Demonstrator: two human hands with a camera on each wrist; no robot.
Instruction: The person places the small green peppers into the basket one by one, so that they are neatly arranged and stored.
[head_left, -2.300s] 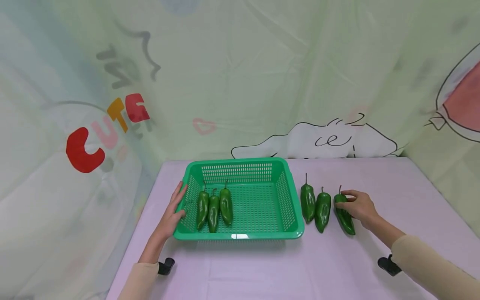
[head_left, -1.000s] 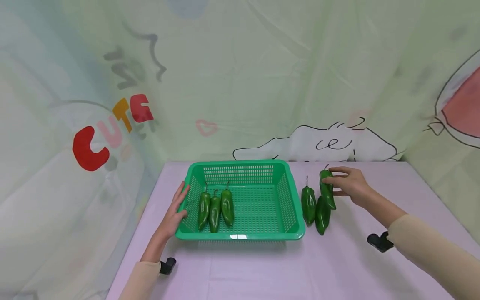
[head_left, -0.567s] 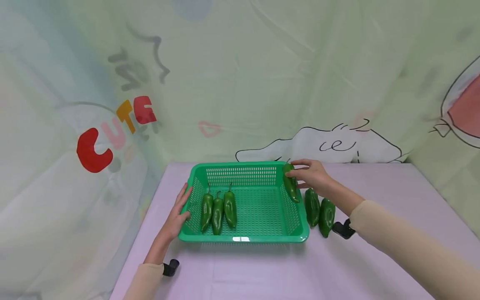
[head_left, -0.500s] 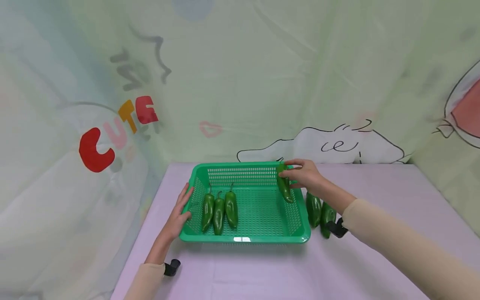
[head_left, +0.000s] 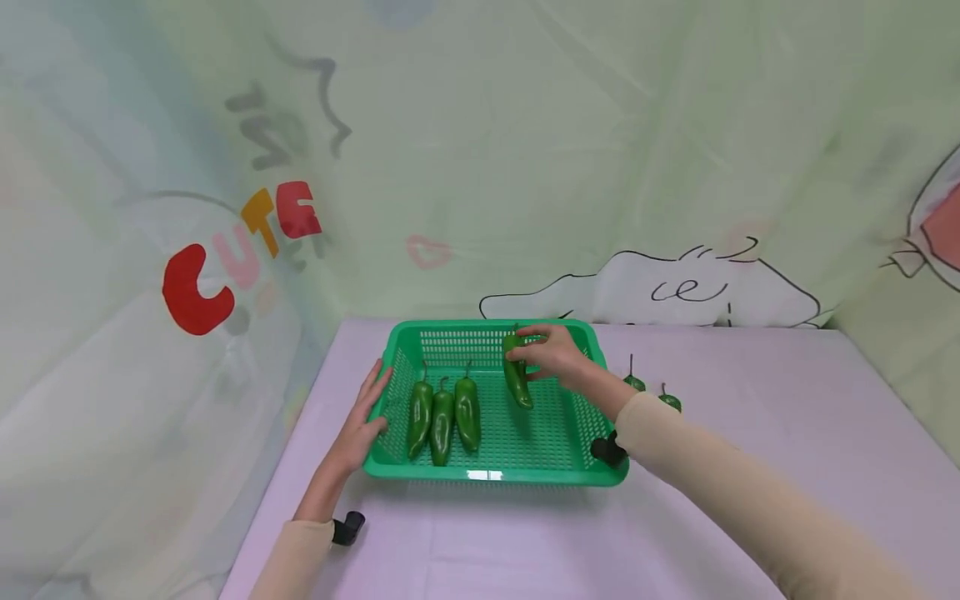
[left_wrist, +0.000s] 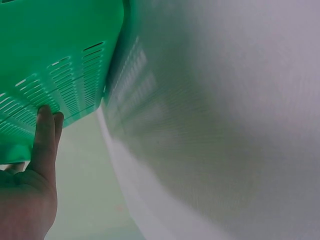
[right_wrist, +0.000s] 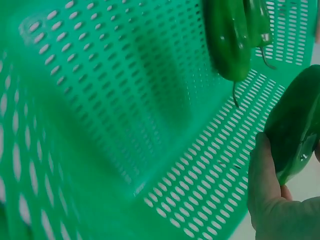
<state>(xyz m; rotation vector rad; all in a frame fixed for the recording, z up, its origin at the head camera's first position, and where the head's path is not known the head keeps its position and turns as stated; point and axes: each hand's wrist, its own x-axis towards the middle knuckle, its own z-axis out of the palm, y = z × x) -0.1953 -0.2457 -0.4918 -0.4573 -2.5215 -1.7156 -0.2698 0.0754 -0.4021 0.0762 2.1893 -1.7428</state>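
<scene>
In the head view, a green jalapeño pepper (head_left: 517,382) hangs upright over the right half of the green plastic basket (head_left: 405,471). My right hand (head_left: 553,350) pinches it near the stem end, thumb on the near side. The right wrist view shows this pepper (right_wrist: 294,122) in the fingers, above the slotted basket wall (right_wrist: 195,185). Three more peppers (head_left: 442,427) lie side by side at the basket's left. My left hand (head_left: 356,437) rests against the basket's left side, and in the left wrist view its straight fingers (left_wrist: 45,132) touch the outer wall (left_wrist: 70,85).
Two peppers lie on the pale tablecloth (head_left: 465,542) right of the basket, one pepper (head_left: 634,382) closer to it and another pepper (head_left: 670,402) beyond, both mostly hidden by the right forearm. A printed cloth backdrop (head_left: 465,167) rises behind the table.
My right hand has picked the outermost pepper off the table, lifted it and carried it left across the rim to above the basket. The left hand has stayed at the basket's side.
</scene>
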